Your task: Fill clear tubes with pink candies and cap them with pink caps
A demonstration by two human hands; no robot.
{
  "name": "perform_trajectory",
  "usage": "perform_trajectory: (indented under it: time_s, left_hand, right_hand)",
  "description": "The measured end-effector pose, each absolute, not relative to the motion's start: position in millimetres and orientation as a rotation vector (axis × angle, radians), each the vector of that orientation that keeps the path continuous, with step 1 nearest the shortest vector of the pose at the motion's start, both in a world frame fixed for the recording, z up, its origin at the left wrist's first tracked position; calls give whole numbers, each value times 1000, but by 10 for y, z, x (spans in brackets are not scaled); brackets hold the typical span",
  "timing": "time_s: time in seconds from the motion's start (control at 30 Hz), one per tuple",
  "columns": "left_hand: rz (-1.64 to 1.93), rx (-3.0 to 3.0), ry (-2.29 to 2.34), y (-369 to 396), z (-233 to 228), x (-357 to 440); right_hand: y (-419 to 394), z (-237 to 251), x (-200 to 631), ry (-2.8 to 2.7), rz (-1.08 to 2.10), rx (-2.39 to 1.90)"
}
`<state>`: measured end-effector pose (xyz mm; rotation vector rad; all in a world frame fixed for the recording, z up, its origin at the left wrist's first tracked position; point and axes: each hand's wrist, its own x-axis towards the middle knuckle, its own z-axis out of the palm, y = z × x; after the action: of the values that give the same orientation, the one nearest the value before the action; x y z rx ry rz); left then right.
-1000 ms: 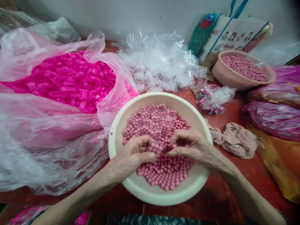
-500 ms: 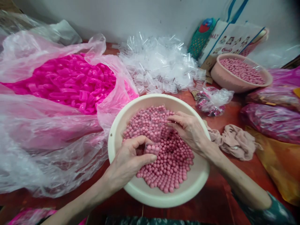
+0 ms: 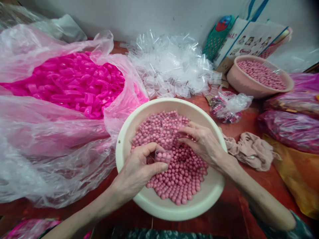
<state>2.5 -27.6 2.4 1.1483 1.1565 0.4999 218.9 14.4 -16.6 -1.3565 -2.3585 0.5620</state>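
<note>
A small clear plastic cup (image 3: pixel 163 156), partly filled with pink balls, sits pinched between the thumb and fingers of the left hand (image 3: pixel 138 171), low over the middle of a cream-coloured basin (image 3: pixel 149 202). The basin holds a heap of pink balls (image 3: pixel 179 179), with several more clear cups lying among them toward its far side. The right hand (image 3: pixel 201 142) rests on the balls just right of the held cup, its fingertips curled close together and touching a clear cup on the heap (image 3: pixel 174 131); whether they actually grip it cannot be told.

The basin stands on a red-brown table (image 3: pixel 239 212). To its left lies a large open clear plastic bag (image 3: pixel 50 159) full of bright pink plastic caps (image 3: pixel 74 83). Behind the basin is a pile of empty clear cups (image 3: pixel 169 64). Just right of the basin lies a crumpled beige cloth (image 3: pixel 251 151), and beyond that a small crinkled plastic bag (image 3: pixel 229 106). A second, pinkish basin (image 3: pixel 249 88) of pink balls stands at the far right, near a printed tote bag (image 3: pixel 249 39) leaning on the wall.
</note>
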Motion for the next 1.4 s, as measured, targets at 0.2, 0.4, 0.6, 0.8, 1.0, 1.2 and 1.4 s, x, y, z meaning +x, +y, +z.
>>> perform_trajectory:
  time_s: [0.2,0.4,0.6,0.8,1.0,1.2,1.4]
  left_hand:
    - [485,1521,1286,-272,-9,-22]
    - [270,1918,1311,-211,8,-83]
    - [-63,2191,1405,-152,3,11]
    - [-68,2245,1416,-164,-28,7]
    - [-205,2257,1471,-206,14,52]
    - [-510,2248,1535,-237,173,106]
    - [-425,2271,1519,-263,120,52]
  right_hand:
    - [86,-227,2171,-2439,457,-1366]
    - [38,-131,2099,-2305,526,-1385]
    - [-19,-125,2115,-2253,603,-1419]
    - [-17,-175,2182,-2287,585,-1431]
    - [-8,-180,2164,-2268,603,-1433]
    - [30,-200,2160,-2300,550,-1388]
    - [85,-237,2191,-2329,585,-1338]
